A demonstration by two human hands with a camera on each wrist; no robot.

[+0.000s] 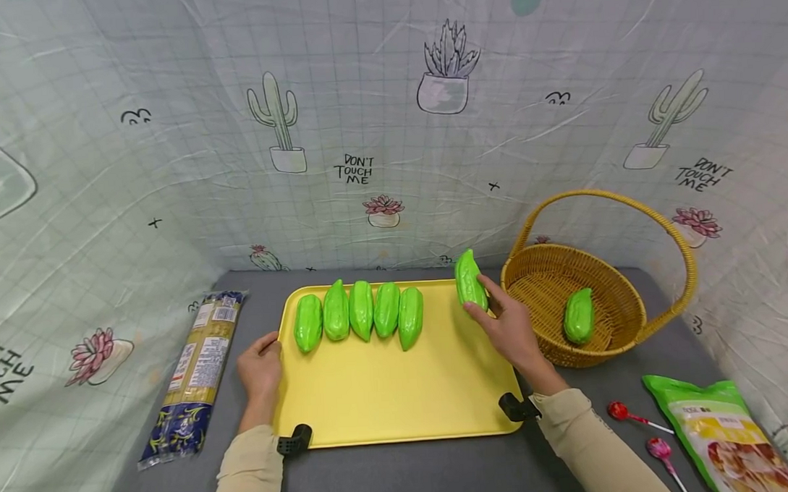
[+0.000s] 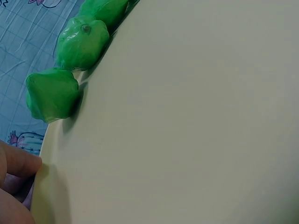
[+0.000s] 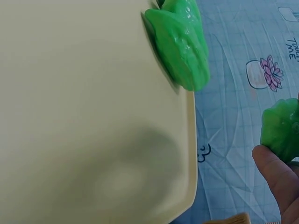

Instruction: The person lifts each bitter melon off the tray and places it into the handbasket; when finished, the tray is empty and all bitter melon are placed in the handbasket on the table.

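A yellow tray (image 1: 399,390) lies on the table with several green bitter melons (image 1: 361,310) in a row along its far left part. My left hand (image 1: 261,370) pinches the tray's left rim; its fingers (image 2: 23,161) show at the edge in the left wrist view. Above the tray's far right corner, my right hand (image 1: 510,329) holds another green bitter melon (image 1: 470,279) between thumb and fingers, tip up. That melon (image 3: 280,130) is partly cut off in the right wrist view. A wicker basket (image 1: 570,258) right of this hand has one bitter melon (image 1: 579,316) inside.
The basket's tall handle (image 1: 684,265) arches over it. A pack of noodles (image 1: 196,376) lies left of the tray. At the right front are two lollipops (image 1: 659,448) and a green snack bag (image 1: 726,430). A printed cloth (image 1: 364,131) hangs behind the table.
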